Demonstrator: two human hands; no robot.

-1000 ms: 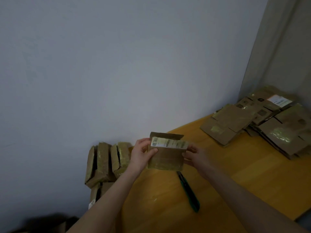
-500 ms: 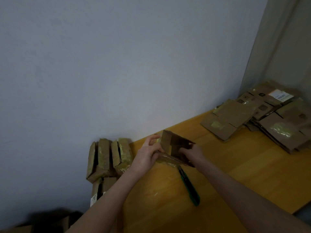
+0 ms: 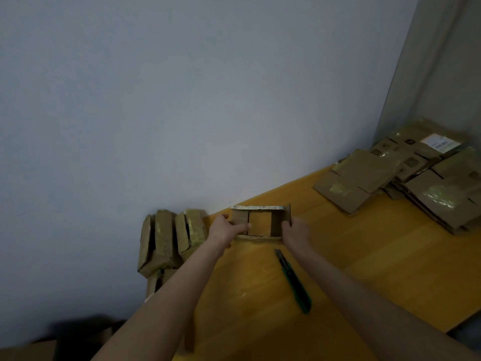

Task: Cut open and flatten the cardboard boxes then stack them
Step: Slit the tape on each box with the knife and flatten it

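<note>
Both hands pinch 1 small open box (image 3: 277,222) at the table's (image 3: 364,259) far left: left hand (image 3: 224,231) holds its left wall, right hand (image 3: 295,233) its right wall. Yellow table shows through the open middle. Far right, the stack of flat boxes (image 3: 406,178) is cut off.

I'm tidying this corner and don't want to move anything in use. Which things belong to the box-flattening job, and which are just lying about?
Job: open box held by left hand and right hand; green cutter; flattened stack; taped boxes beside the table.
Just there: grey curtain; dark shape, too dim to identify.
</note>
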